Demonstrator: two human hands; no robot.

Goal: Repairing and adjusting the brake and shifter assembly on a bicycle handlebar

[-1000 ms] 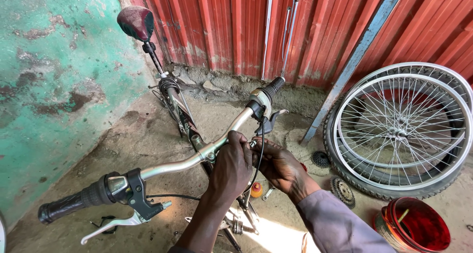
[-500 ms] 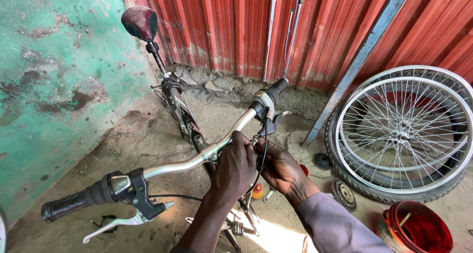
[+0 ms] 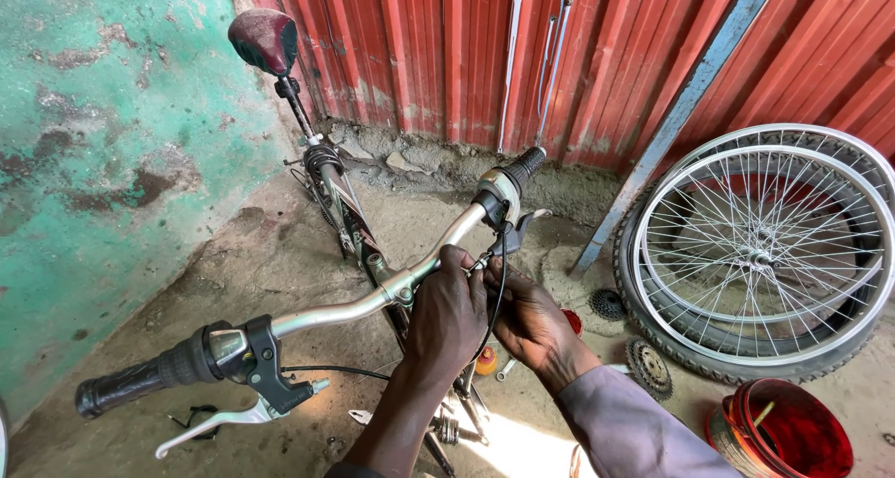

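Two hands met at the middle of a silver handlebar. The left hand was wrapped around the bar, right by the stem, with its fingers shut tight on the metal. The right hand sat just beside it, touching it. Its fingers were pinched together around a thin black cable that ran up to the brake lever near the far grip. I could not tell how hard the right hand held the cable, because the left hand hid part of it.

The bike stood on a dirty concrete floor. Its dark red seat stuck up at the far end, close to a green wall. The near end of the bar had a black grip and another brake lever that hung down below it.

A red metal wall stood behind the bike. Some bike wheels with shiny rims leaned against it on the right side, well apart from the hands. A blue metal bar leaned there too. Two small gear cogs lay on the floor near the wheels. A red bucket sat in the bottom right corner.
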